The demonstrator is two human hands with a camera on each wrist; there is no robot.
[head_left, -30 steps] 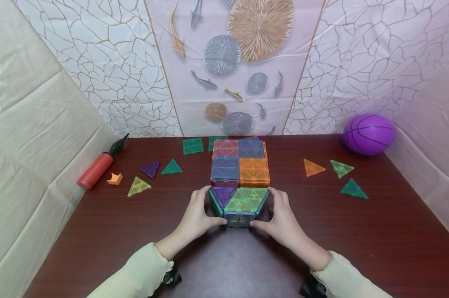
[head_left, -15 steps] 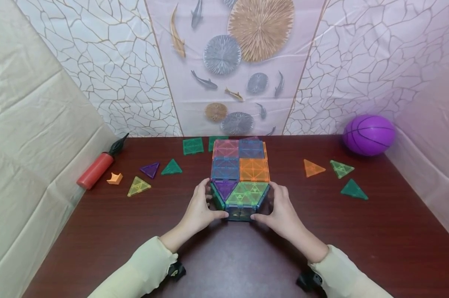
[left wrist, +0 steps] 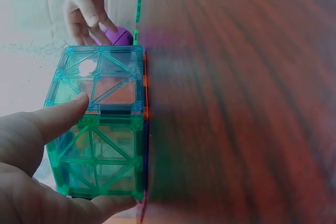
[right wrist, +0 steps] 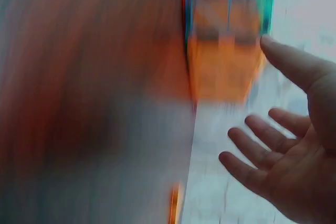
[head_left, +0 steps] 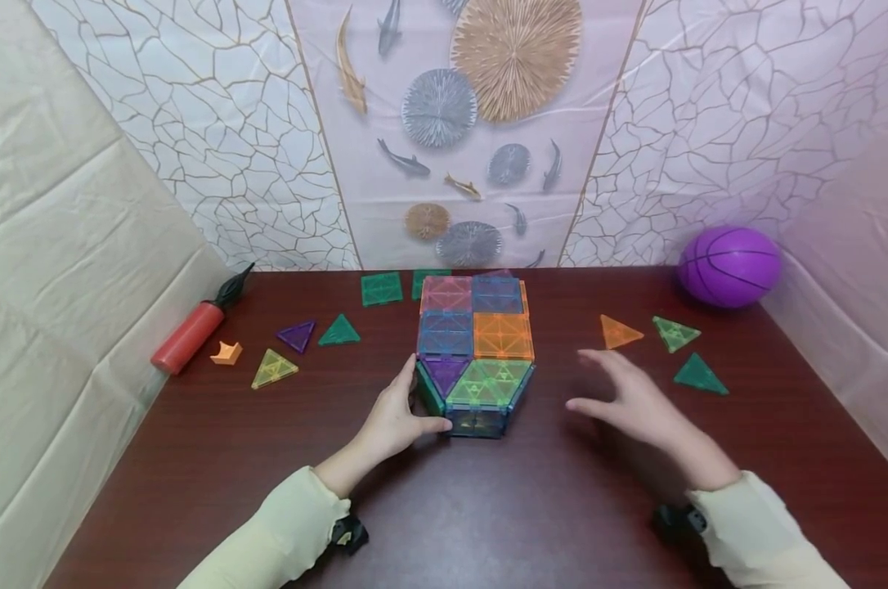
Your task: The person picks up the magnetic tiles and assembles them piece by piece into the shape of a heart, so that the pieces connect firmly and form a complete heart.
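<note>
A half-hexagon block of translucent magnetic tiles point(head_left: 491, 383), with purple and green triangles on top, stands against a box-shaped tile structure point(head_left: 503, 335) with pink, blue and orange squares. My left hand point(head_left: 391, 417) holds the block at its front left corner. In the left wrist view its thumb point(left wrist: 68, 111) lies on the blue front tile and a finger stretches along the far edge of the green side tile point(left wrist: 94, 156). My right hand point(head_left: 639, 405) is in the air to the right, holding nothing, its fingers spread and apart from the block.
Loose triangle tiles lie left, such as a yellow one point(head_left: 275, 369), and right, such as an orange one point(head_left: 620, 332). Green squares point(head_left: 381, 289) lie behind. A red pump point(head_left: 190, 335) and an orange crown-shaped piece point(head_left: 226, 353) are at left; a purple ball point(head_left: 731, 266) sits back right.
Both hands have pushed the half-hexagon block forward, closing the gap to the box-shaped structure. Then my right hand let go and moved off to the right; my left hand stays on the block.
</note>
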